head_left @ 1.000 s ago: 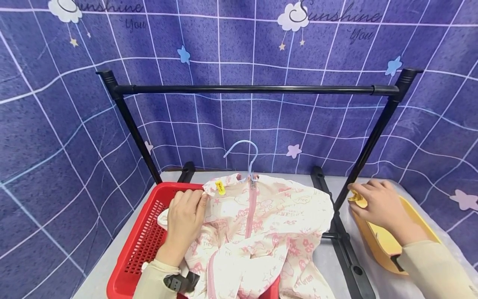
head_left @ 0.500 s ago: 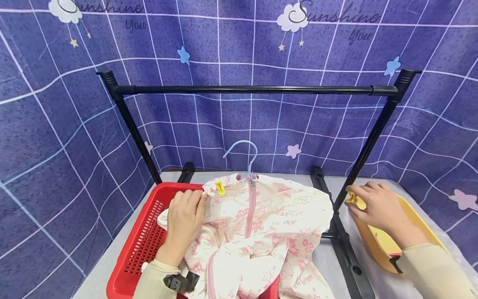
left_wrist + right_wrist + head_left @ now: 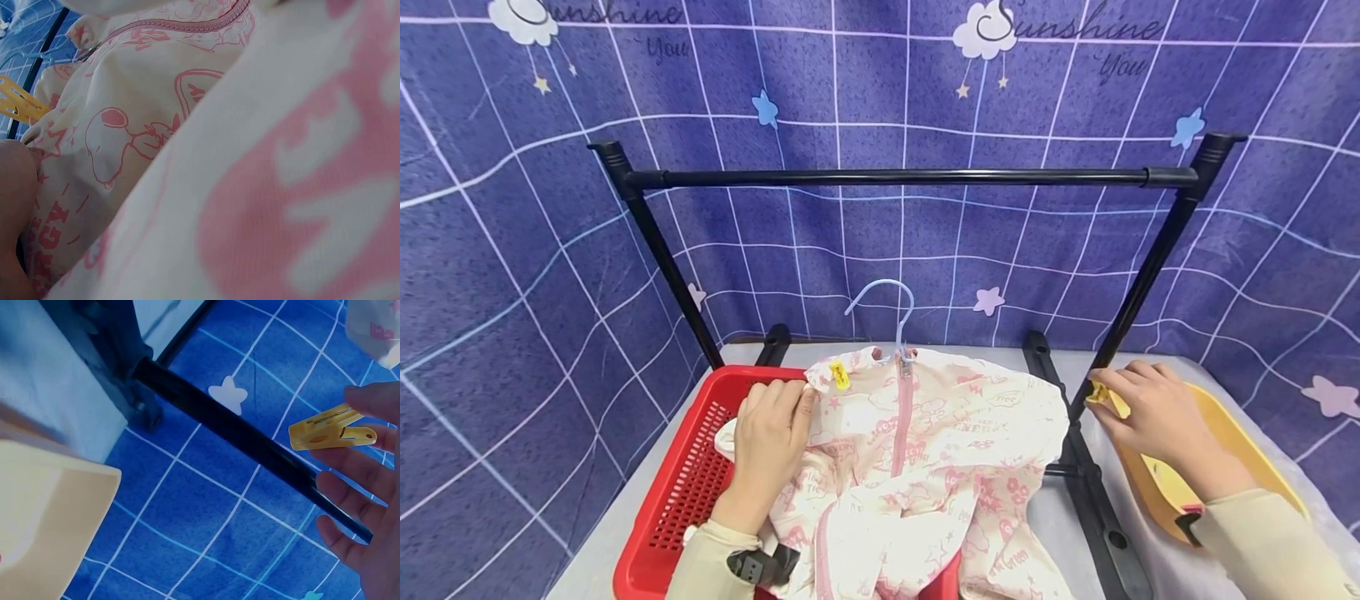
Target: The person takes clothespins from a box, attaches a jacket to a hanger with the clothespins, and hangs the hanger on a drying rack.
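One yellow clip [image 3: 311, 432], likely light, stiff: pinching by handles with fingers [image 3: 356, 470] of right hand [image 3: 1157, 418]. One printed jacket [image 3: 992, 417], likely soft: gripping by shoulder with left hand [image 3: 771, 437].

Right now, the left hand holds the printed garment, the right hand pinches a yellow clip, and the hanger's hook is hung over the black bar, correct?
No: the hanger's hook isn't over the black bar; the head view shows it free below. The rest stands: the left hand holds the printed garment, the right hand pinches a yellow clip.
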A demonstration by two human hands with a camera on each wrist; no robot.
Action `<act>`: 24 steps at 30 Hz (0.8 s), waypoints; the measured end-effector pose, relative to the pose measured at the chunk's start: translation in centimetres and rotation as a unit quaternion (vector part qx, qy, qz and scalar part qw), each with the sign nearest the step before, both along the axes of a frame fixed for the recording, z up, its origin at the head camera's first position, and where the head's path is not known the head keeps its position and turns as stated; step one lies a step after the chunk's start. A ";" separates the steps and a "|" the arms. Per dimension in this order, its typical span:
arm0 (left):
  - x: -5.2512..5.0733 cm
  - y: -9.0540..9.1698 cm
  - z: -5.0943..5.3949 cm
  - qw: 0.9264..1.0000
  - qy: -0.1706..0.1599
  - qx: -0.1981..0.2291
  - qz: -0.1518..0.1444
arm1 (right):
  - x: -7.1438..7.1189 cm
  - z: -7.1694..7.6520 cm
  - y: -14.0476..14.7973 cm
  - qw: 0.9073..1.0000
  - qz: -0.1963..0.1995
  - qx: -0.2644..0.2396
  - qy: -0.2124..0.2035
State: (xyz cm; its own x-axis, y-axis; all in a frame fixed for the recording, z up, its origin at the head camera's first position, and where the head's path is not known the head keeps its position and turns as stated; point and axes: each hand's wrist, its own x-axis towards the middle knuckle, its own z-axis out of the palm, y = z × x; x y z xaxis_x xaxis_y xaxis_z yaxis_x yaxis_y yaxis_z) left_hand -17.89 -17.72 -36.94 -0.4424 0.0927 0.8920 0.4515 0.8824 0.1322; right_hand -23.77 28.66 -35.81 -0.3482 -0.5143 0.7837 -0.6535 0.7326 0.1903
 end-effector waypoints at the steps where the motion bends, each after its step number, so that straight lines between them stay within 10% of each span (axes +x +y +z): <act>1: 0.0 0.0 0.0 1.000 0.000 0.000 0.000 | 0.0 0.1 -0.1 1.000 0.003 -0.001 0.004; 24: 0.0 0.0 -0.1 1.000 -0.002 0.000 -0.001 | 0.7 1.2 -1.9 0.998 0.046 -0.019 0.041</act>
